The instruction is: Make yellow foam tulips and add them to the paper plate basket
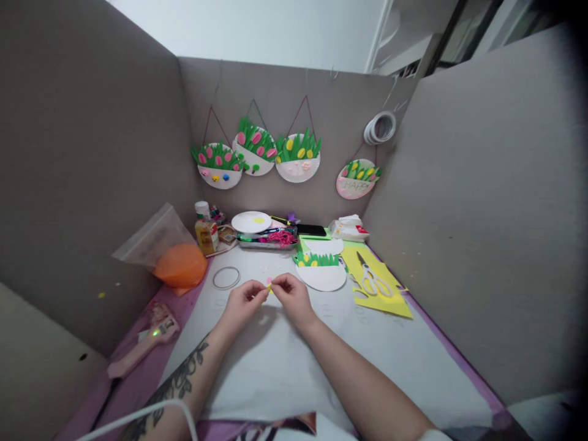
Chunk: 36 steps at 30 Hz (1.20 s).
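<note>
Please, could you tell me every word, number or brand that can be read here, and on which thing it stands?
"HAPP", then an unclear ending: on the right hanging plate.
Faint marks, perhaps numbers, on the white sheet: not readable with certainty.
Printing on the bottle, pink tool and white packet: too small or blurred.

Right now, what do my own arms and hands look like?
Both the left hand and right hand are ungloved. The left forearm bears a dark, leafy tattoo; the right forearm shows no markings. A pale sleeve edge appears at the right arm's lower end.
</note>
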{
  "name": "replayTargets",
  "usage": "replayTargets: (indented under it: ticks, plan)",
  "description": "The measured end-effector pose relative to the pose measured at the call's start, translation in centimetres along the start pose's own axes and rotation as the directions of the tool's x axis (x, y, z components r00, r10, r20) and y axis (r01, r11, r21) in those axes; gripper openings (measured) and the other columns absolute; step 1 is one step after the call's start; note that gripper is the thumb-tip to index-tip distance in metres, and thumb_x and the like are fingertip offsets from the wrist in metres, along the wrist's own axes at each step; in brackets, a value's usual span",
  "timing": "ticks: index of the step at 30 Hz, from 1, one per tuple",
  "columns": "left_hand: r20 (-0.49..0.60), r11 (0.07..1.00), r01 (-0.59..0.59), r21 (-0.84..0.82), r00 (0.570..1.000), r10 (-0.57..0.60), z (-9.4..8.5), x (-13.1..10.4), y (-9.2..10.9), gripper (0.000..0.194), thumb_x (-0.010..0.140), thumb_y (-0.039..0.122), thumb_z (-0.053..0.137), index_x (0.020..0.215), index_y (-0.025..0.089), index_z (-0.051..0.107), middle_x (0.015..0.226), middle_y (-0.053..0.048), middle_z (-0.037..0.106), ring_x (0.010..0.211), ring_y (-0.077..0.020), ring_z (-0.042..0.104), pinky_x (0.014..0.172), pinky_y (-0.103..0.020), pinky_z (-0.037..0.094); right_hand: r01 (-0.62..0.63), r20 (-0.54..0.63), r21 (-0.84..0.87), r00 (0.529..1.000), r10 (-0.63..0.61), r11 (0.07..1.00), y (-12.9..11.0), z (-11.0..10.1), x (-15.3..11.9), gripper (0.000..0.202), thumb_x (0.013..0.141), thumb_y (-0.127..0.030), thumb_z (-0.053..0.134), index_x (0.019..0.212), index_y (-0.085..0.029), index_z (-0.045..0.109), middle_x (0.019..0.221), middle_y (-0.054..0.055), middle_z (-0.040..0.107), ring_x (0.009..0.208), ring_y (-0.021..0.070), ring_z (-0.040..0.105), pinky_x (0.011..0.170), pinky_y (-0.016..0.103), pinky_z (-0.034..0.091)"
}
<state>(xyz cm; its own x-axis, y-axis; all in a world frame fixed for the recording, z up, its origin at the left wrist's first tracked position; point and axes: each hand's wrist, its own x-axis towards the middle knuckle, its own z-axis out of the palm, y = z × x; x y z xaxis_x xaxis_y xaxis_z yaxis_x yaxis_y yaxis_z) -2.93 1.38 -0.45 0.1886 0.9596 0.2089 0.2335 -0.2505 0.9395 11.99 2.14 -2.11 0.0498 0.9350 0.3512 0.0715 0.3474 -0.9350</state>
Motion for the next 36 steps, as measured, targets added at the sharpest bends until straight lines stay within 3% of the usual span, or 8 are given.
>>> replayTargets:
  ticks: [16,30,36]
  plan:
    - [-0.109,0.987,0.120,-0.109,0.985,-0.132,0.4,0.1,-0.1,0.016,0.064,0.030,0.066,0.063,0.014,0.060,0.065,-0.002,0.064,0.062,-0.0131,0.058,0.060,-0.024,0.045,0.025,-0.045,0.032,0.999,-0.024,0.999,-0.6,0.7,-0.6,0.007,0.071,-0.023,0.059,0.075,-0.019,0.054,0.069,-0.002,0.055,0.064,0.0124,0.050,0.063,0.025,0.042]
    - [-0.128,0.981,-0.004,-0.192,0.992,-0.021,0.6,0.1,-0.2,0.019,0.064,0.020,0.063,0.055,0.016,0.047,0.066,0.000,0.061,0.063,-0.0107,0.055,0.060,-0.022,0.042,0.056,-0.053,0.029,0.997,-0.054,0.998,-1.0,0.9,-0.9,0.008,0.071,-0.023,0.059,0.074,-0.018,0.053,0.068,-0.003,0.053,0.063,0.0113,0.049,0.061,0.024,0.041]
    - [-0.158,0.967,0.028,-0.254,0.985,-0.070,0.7,0.2,-0.2,0.026,0.065,0.022,0.064,0.061,0.019,0.038,0.065,0.003,0.060,0.055,-0.0078,0.051,0.054,-0.019,0.039,0.007,-0.107,0.121,0.994,0.006,0.993,-0.9,0.3,-0.2,0.011,0.072,-0.027,0.060,0.078,-0.018,0.054,0.069,-0.002,0.055,0.064,0.0120,0.051,0.061,0.024,0.042]
